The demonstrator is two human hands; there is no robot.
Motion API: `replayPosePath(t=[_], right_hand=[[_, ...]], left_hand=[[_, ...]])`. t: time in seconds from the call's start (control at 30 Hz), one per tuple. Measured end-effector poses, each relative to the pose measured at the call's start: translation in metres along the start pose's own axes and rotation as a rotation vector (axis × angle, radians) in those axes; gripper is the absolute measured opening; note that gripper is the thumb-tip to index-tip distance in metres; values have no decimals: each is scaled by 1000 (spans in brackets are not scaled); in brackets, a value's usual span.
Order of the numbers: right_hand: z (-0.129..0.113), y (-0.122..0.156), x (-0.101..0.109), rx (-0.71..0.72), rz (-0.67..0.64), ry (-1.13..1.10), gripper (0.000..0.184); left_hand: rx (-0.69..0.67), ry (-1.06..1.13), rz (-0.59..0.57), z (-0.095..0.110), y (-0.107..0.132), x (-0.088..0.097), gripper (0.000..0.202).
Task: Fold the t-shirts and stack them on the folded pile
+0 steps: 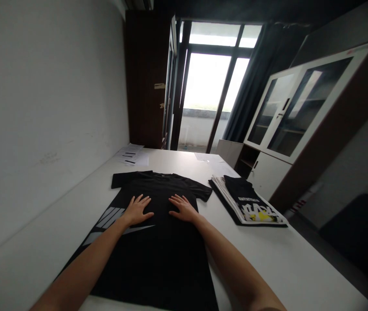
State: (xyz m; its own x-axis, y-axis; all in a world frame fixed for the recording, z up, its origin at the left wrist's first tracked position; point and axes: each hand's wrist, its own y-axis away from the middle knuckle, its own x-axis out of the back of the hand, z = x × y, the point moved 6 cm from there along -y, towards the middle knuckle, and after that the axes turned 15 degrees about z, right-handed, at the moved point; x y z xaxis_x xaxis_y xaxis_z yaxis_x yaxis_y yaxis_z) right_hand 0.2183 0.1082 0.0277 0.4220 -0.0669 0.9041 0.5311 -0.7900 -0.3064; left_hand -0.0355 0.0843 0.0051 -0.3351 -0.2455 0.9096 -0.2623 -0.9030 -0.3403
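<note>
A black T-shirt (158, 259) lies spread out on the white table, its collar and both short sleeves at the far end. Grey lettering and a pointed grey stripe run across its left side. My left hand (138, 210) rests flat on the chest of the shirt, fingers spread, just above the stripe. On the other half of the chest lies my right hand (184, 208), palm down with its fingers apart. Neither hand grips the cloth. The shirt's near hem reaches toward the bottom of the view.
To the right, a stack of folded shirts (251, 203) sits near the edge of the white table (255, 255). Papers (133, 155) with dark strips lie at the far left. A grey wall (50, 108) borders the table's left side. A glass-door cabinet (294, 112) stands beyond on the right.
</note>
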Motion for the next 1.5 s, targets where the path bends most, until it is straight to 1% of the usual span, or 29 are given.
replayPosePath(t=[0.07,0.13,0.2,0.27,0.33,0.4,0.47,0.53,0.6,0.67,0.77,0.83,0.9,0.97,1.03,1.13,1.2,1.27,1.37,1.43,1.47,1.5], right_hand=[[9,1,3,-31,18,27,76],[12,2,5,-25,33,41,76],[8,3,7,14,41,36,77],[0,3,6,63,33,21,76],[-5,2,3,101,17,5,74],[-5,1,-1,106,7,0,71],[3,0,-3,70,13,16,70],[16,-1,-3,-14,43,69,69],[29,-1,1,-103,93,144,67],[33,-1,6,-133,143,194,67],[21,-1,7,-37,147,161,69],[10,-1,1,40,102,105,69],[4,-2,-5,68,54,66,68],[8,-3,-10,22,40,77,67],[22,-3,-11,-91,70,140,66],[46,-2,-4,-275,149,264,63],[54,0,2,-330,188,310,62],[51,1,5,-304,208,307,64],[29,-1,2,-134,180,225,66],[13,-2,-5,-23,129,161,66],[8,-3,-8,-1,106,140,65],[7,-3,-12,-13,92,133,65]], left_hand=[[-9,6,-3,0,0,1,85],[-51,29,-14,6,0,1,86],[-101,53,-31,12,0,0,88],[-122,61,-46,15,1,-2,88],[-110,54,-54,12,1,-4,87],[-80,47,-56,7,1,-5,85],[-55,45,-58,3,0,-7,85],[-49,48,-62,3,1,-8,85],[-71,61,-66,8,1,-9,84],[-107,78,-65,14,2,-9,83],[-129,76,-67,19,3,-8,84],[-112,59,-72,16,3,-8,85],[-82,35,-72,11,2,-9,87],[-45,5,-63,3,2,-11,89],[7,-32,-45,-5,0,-14,90],[88,-93,12,-14,-2,-16,85],[88,-114,55,-13,-3,-15,81],[23,-97,64,-5,-3,-14,80],[-94,-41,9,10,-1,-15,80],[-90,-37,-21,11,1,-17,80],[-59,-50,-24,8,1,-17,80],[-15,-72,-15,4,1,-18,79]])
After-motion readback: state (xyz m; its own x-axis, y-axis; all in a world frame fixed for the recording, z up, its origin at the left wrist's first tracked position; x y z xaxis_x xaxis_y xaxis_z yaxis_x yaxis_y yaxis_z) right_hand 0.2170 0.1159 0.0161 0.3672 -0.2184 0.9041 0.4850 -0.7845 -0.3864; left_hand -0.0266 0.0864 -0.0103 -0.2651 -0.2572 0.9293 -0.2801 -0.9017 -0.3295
